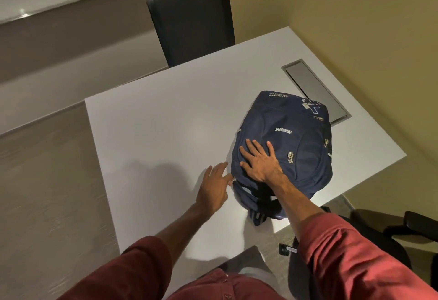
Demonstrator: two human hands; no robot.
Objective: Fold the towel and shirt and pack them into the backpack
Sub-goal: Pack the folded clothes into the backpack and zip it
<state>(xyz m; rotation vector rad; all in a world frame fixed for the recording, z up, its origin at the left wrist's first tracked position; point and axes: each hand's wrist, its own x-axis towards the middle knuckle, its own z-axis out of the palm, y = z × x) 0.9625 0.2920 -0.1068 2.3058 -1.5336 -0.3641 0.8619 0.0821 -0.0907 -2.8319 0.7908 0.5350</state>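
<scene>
The left hand [213, 187] lies released on the white bench [154, 122], fingers stretched, tips beside a zip pull [233, 179]. The right hand [260, 161] presses flat and unclenched on the navy backpack [305, 169], which lies bulging near the bench's right edge. Soft fabric, probably light; it should give under pressure, so take it by the zip pulls or top handle. Upside-down print reads "AMERICAN TOURISTER". No towel or shirt shows.

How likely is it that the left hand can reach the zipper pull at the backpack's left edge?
Likely yes: the left hand is right beside the zipper pull, with nothing between them.
</scene>
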